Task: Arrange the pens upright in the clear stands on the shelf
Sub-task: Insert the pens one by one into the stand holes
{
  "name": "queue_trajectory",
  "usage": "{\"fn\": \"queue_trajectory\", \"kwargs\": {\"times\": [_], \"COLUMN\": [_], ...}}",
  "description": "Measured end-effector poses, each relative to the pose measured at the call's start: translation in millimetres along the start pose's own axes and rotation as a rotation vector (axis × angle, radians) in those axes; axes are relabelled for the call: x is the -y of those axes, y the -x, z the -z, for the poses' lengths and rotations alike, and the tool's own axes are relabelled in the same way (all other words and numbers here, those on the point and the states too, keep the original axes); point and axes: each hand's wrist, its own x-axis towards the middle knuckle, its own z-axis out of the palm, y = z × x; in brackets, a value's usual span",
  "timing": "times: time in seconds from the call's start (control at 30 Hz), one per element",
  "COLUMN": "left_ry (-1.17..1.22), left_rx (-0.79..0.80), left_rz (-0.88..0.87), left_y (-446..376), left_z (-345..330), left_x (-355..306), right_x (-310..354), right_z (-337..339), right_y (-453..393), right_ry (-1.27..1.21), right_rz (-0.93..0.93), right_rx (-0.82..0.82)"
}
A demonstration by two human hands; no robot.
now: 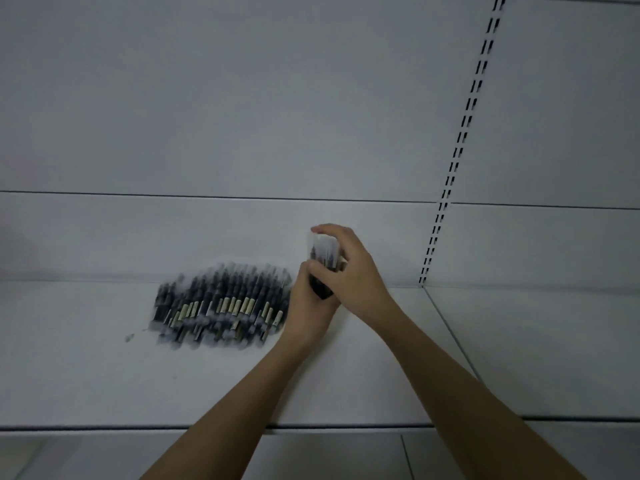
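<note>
A heap of several dark pens [221,306] with pale labels lies flat on the white shelf [86,375], left of my hands. My left hand [306,315] and my right hand [349,268] both grip a bundle of dark pens [323,271] held upright just above the shelf. The top of the bundle looks clear or pale, and I cannot tell whether that is a stand or pen caps. My right hand wraps the bundle from the right and over its top; my left hand holds its lower part. The image is blurred.
The white back panel [242,98] rises behind the shelf. A slotted upright rail [460,140] runs down at the right, where the shelf meets a neighbouring shelf [536,341]. A small dark speck [129,337] lies left of the heap. The shelf's front edge [104,428] is near me.
</note>
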Motion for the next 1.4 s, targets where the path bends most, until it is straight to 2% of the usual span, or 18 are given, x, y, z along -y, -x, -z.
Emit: {"fn": "queue_trajectory", "kwargs": {"times": [0.17, 0.3, 0.4, 0.47, 0.63, 0.83, 1.07, 1.23, 1.4], "left_ry": [0.023, 0.047, 0.073, 0.037, 0.031, 0.146, 0.302, 0.44, 0.492], "left_rx": [0.111, 0.215, 0.272, 0.328, 0.447, 0.524, 0.59, 0.643, 0.709], "left_rz": [0.075, 0.128, 0.192, 0.187, 0.167, 0.169, 0.209, 0.289, 0.354], "left_y": [17.4, 13.3, 8.2, 3.3, -8.4, 0.3, 52.8, 97.2, 126.5], "left_z": [7.8, 7.7, 2.6, -5.3, -41.8, -117.7, -255.7, -345.1, -404.0], "left_x": [18.9, 20.8, 11.7, 0.5, -42.7, -90.0, -146.3, -175.7, -182.4], "right_x": [-4.5, 11.7, 22.2, 28.0, 37.3, 43.7, 41.3, 42.9, 27.5], "right_z": [-14.4, -3.4, 23.7, 48.6, 121.6, 220.7, 360.3, 439.9, 485.6], "right_y": [21.9, 25.6, 26.1, 28.6, 46.3, 90.2, 179.3, 243.2, 271.0], "right_ry": [0.196, 0.146, 0.188, 0.306, 0.62, 0.804, 0.931, 0.905, 0.631], "right_rz": [-0.037, -0.203, -0.296, -0.325, -0.378, -0.49, -0.658, -0.726, -0.687], "right_rx": [0.047, 0.079, 0.015, -0.023, 0.0, -0.042, -0.048, -0.113, -0.231]}}
